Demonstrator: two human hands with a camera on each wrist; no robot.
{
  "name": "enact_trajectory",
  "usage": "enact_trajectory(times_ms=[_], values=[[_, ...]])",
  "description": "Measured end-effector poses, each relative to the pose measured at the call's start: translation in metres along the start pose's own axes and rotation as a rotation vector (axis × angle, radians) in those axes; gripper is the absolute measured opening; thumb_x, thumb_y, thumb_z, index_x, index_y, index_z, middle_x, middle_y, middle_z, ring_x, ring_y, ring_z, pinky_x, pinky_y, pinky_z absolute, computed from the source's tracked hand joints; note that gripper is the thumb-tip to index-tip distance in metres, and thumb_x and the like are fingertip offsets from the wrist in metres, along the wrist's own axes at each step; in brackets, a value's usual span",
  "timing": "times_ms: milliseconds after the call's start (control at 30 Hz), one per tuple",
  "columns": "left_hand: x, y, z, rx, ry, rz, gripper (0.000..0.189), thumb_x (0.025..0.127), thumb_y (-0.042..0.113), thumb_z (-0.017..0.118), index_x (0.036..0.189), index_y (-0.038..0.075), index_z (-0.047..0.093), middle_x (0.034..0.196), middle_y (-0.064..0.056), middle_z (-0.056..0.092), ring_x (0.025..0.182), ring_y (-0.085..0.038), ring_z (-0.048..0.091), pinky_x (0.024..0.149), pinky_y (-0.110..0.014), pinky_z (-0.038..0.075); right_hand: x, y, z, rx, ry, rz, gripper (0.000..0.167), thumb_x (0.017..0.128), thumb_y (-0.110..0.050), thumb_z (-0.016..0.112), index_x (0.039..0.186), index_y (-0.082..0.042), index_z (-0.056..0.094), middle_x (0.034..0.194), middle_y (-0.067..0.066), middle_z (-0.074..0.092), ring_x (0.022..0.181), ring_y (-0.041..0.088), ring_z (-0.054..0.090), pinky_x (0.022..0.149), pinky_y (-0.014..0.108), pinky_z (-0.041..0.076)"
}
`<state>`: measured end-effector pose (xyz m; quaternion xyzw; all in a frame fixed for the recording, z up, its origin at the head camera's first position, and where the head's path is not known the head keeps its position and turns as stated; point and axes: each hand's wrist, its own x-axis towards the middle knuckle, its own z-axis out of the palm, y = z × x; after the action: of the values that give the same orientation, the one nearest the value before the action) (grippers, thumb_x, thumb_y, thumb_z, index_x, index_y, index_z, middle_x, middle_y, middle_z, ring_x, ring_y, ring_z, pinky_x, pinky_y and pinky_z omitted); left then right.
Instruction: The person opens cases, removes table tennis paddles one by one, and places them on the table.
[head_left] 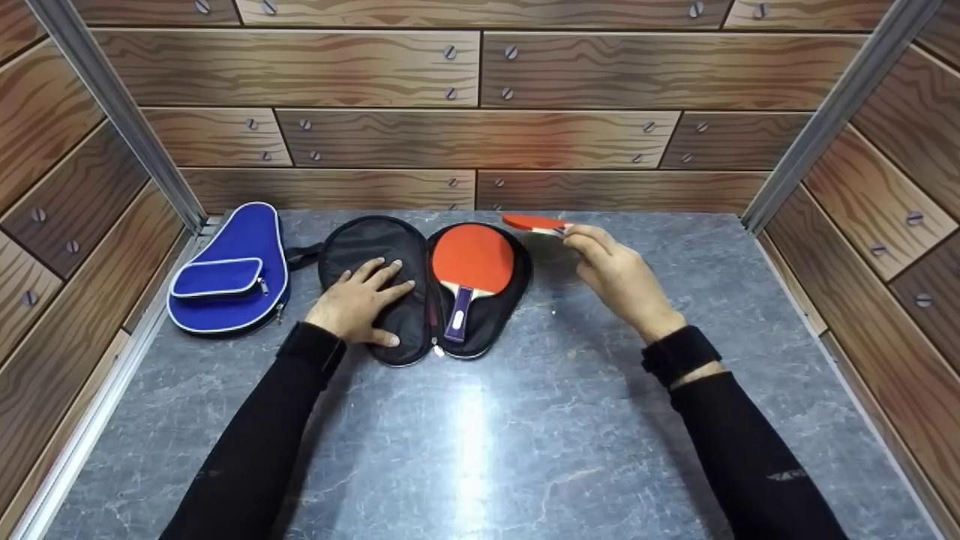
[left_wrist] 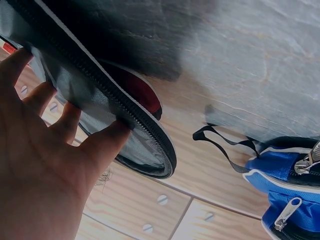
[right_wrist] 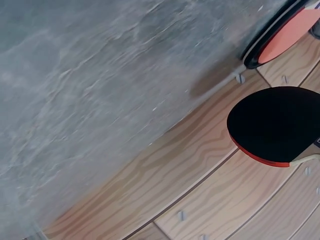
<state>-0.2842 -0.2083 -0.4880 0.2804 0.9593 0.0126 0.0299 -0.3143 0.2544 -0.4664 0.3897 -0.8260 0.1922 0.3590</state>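
A black table tennis paddle case (head_left: 352, 240) lies unzipped and spread out, its two halves side by side. My left hand (head_left: 352, 304) rests on the inside of the left half with fingers spread; in the left wrist view the fingertips touch its grey lining (left_wrist: 100, 117). In the right half sits a paddle (head_left: 474, 259), red face up, purple handle toward me. To the right of the case, my right hand (head_left: 626, 281) grips a second paddle (head_left: 531, 222) by the handle, raised and nearly edge-on. Its black face (right_wrist: 277, 122) shows in the right wrist view, where the hand is out of sight.
At the left lies a closed blue paddle case (head_left: 244, 240) with white piping and a small zip pocket. A black strap (head_left: 304, 256) runs between the two cases. Wood-patterned walls (head_left: 480, 139) bound the grey marbled table (head_left: 570, 450) at the back and sides.
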Motion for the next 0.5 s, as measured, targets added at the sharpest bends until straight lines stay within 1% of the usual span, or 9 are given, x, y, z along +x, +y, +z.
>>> enact_trajectory(times_ms=[167, 400, 500], values=[[0.0, 0.001, 0.0, 0.003, 0.001, 0.0, 0.101, 0.094, 0.058, 0.094, 0.178, 0.02, 0.052, 0.192, -0.018, 0.038, 0.178, -0.05, 0.034, 0.134, -0.081, 0.044, -0.007, 0.01, -0.01, -0.014, 0.012, 0.05, 0.046, 0.093, 0.02, 0.076, 0.133, -0.002, 0.074, 0.139, 0.013, 0.078, 0.123, 0.039, 0.084, 0.104, 0.045, 0.072], [0.001, 0.0, 0.002, 0.02, -0.002, -0.002, 0.102, 0.094, 0.059, 0.092, 0.179, 0.021, 0.051, 0.192, -0.018, 0.037, 0.178, -0.05, 0.034, 0.135, -0.08, 0.044, -0.018, 0.027, -0.027, -0.037, 0.013, 0.149, 0.044, 0.094, 0.019, 0.075, 0.134, 0.002, 0.073, 0.144, 0.017, 0.078, 0.13, 0.042, 0.082, 0.112, 0.045, 0.067], [0.001, 0.0, 0.001, 0.024, -0.008, -0.006, 0.102, 0.095, 0.06, 0.092, 0.18, 0.021, 0.05, 0.193, -0.017, 0.036, 0.179, -0.049, 0.033, 0.136, -0.079, 0.044, -0.023, 0.035, -0.032, -0.056, 0.015, 0.19, 0.044, 0.093, 0.02, 0.075, 0.134, 0.002, 0.073, 0.143, 0.018, 0.078, 0.129, 0.043, 0.082, 0.111, 0.047, 0.067]])
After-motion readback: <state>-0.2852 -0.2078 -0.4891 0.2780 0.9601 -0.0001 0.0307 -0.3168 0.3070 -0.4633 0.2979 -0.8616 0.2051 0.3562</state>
